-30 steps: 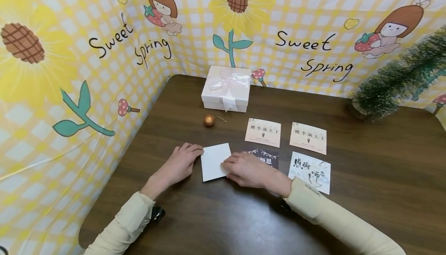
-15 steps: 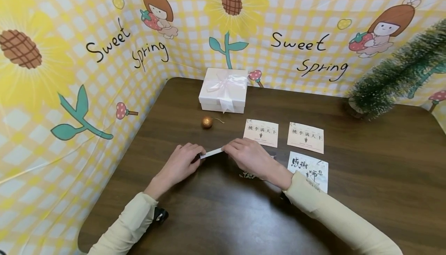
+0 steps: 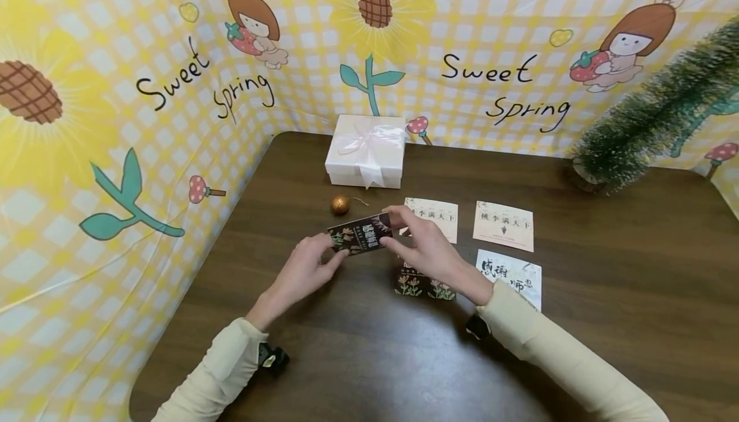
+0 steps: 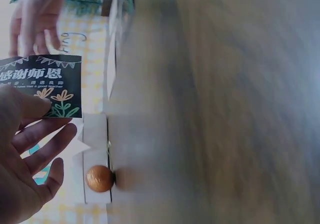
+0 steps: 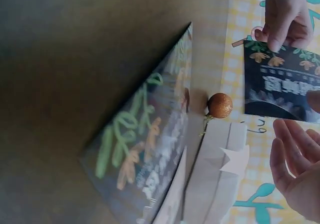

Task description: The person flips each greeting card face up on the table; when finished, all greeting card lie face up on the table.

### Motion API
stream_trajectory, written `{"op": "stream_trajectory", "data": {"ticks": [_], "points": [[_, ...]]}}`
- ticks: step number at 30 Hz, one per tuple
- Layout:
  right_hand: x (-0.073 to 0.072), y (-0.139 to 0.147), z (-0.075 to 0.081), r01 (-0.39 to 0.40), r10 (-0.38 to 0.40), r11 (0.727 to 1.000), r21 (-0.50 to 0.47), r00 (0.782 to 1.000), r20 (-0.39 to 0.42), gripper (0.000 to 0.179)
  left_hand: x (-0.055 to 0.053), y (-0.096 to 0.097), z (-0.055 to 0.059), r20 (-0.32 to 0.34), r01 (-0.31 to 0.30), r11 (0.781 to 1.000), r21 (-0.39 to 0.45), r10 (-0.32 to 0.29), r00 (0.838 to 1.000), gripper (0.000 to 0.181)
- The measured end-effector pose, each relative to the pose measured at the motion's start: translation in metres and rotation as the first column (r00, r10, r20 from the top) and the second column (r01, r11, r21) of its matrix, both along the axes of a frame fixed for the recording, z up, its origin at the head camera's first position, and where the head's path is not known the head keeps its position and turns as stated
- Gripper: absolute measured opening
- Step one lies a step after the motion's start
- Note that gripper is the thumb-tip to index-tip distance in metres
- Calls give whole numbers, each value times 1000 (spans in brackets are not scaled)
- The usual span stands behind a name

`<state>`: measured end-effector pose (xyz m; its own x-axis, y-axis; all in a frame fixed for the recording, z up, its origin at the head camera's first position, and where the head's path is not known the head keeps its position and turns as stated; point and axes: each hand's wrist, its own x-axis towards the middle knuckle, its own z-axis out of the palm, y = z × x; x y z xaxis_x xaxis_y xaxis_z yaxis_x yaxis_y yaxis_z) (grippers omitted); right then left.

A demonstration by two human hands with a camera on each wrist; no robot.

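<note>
A dark greeting card (image 3: 360,235) with white lettering and drawn flowers is held tilted above the table, its printed face toward me. My left hand (image 3: 301,267) pinches its lower left end, thumb on the flowers in the left wrist view. At the opposite end my right hand (image 3: 432,249) grips the edge with the thumb on the printed face, seen also in the right wrist view. Partly under the right forearm lies a matching dark card (image 3: 424,286). A pale card (image 3: 443,220) sits behind the right hand, and a white-blue card (image 3: 510,274) is half covered by the right arm.
Another pale card (image 3: 504,225) lies further right. A glittery orange bauble (image 3: 340,204) rests just beyond the held card, in front of a white gift box (image 3: 366,152) with a ribbon bow. A small artificial tree (image 3: 629,136) leans at the back right. Patterned cloth (image 3: 144,31) encloses the table.
The card lay blank white side up between both hands; it has been lifted and turned over, now showing its dark printed face. The right hand has moved slightly forward.
</note>
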<state>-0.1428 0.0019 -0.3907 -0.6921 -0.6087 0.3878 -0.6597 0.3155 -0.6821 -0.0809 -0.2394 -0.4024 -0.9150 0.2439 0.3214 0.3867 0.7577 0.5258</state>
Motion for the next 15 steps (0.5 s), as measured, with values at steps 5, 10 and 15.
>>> {"op": "stream_trajectory", "data": {"ticks": [5,10,15], "points": [[0,4,-4,-20,22,999,-31,999,47,8,0,8,2,41,18,994,104,-23,999,6],[-4,12,0,-18,25,997,81,995,-96,5,-4,9,7,52,39,989,139,-46,998,27],[-6,18,6,-3,51,979,205,972,-229,4,-9,11,20,23,101,985,138,-105,994,27]]}}
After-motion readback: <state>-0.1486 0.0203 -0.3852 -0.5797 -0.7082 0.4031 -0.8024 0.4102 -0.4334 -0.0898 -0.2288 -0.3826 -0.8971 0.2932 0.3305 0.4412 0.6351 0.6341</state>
